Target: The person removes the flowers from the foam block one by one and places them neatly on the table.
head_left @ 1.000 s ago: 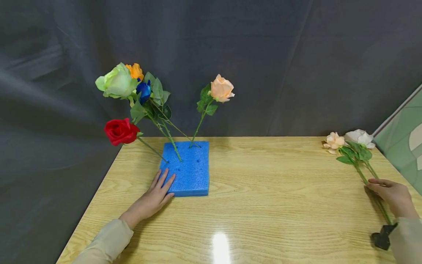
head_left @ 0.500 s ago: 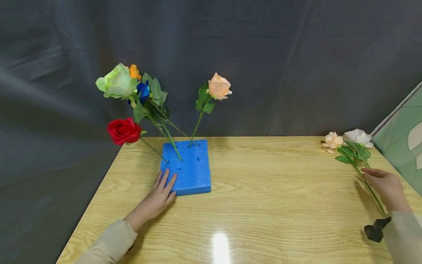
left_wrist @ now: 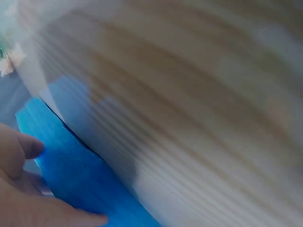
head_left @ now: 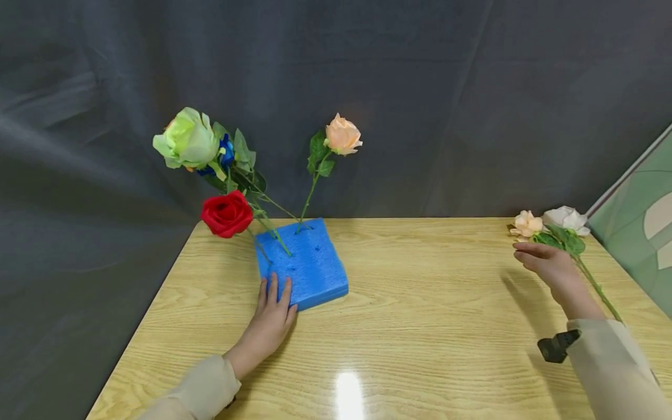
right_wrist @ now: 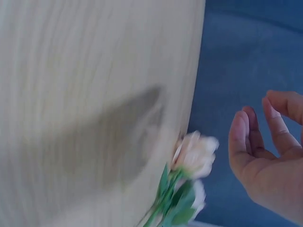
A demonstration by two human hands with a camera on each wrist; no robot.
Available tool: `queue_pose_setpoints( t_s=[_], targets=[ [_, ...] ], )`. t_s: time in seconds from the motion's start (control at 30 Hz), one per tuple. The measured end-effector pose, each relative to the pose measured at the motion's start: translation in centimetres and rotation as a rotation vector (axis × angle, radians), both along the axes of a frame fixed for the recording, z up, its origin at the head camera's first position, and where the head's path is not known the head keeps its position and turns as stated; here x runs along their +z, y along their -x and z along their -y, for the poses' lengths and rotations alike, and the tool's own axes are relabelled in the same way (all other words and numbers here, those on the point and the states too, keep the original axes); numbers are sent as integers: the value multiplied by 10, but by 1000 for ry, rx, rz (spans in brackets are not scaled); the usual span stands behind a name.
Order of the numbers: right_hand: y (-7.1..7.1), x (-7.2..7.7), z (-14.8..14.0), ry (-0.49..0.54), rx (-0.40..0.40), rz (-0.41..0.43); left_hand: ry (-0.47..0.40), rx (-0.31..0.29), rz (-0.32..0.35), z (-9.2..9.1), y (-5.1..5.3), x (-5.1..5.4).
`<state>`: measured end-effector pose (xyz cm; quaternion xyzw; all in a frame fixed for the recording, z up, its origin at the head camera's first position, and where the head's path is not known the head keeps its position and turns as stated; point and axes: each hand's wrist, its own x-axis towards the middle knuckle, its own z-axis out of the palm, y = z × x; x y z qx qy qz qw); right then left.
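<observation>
On the table lies a blue foam block (head_left: 310, 271), turned at an angle, with several artificial roses stuck in it. My left hand (head_left: 268, 326) rests on its near left corner, fingers stretched over the top; the left wrist view shows fingertips touching the blue foam (left_wrist: 80, 175). A red rose (head_left: 227, 214) leans over the block's left side, near a light green rose (head_left: 188, 139) and a partly hidden blue rose (head_left: 226, 151). A peach rose (head_left: 343, 135) stands at the back. My right hand (head_left: 559, 274) is raised with loosely bent fingers, holding nothing, beside the lying roses.
A pale peach rose (head_left: 527, 224) and a white rose (head_left: 566, 220) lie at the table's far right, stems toward me. A dark curtain (head_left: 399, 105) hangs behind the wooden table (head_left: 420, 326). A green patterned panel (head_left: 643, 216) borders the right side.
My left hand has moved right, and the block has turned counterclockwise with its roses shifting. My right hand has left the lying stems, moving left and up.
</observation>
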<state>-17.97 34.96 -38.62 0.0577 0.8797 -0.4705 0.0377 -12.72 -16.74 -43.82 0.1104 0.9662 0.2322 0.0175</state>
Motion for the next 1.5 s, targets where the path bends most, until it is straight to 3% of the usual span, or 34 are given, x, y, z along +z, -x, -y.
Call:
queue_pose_setpoints(
  t_s=[0.23, 0.57, 0.87, 1.2, 1.33, 1.5],
  targets=[
    [11, 6, 42, 105, 97, 20, 39, 35, -57, -18, -5, -2],
    [11, 20, 91, 149, 130, -27, 88, 64, -135, -32, -8, -1],
    [13, 27, 118, 238, 167, -17, 252, -47, -291, -41, -13, -1],
    [14, 31, 152, 316, 214, 7, 229, -82, -335, -46, -18, -3],
    [15, 31, 165, 359, 237, 5, 340, -131, -403, -47, -20, -2],
    [18, 27, 181, 398, 255, 7, 644, -174, -589, -42, -14, -4]
  ],
)
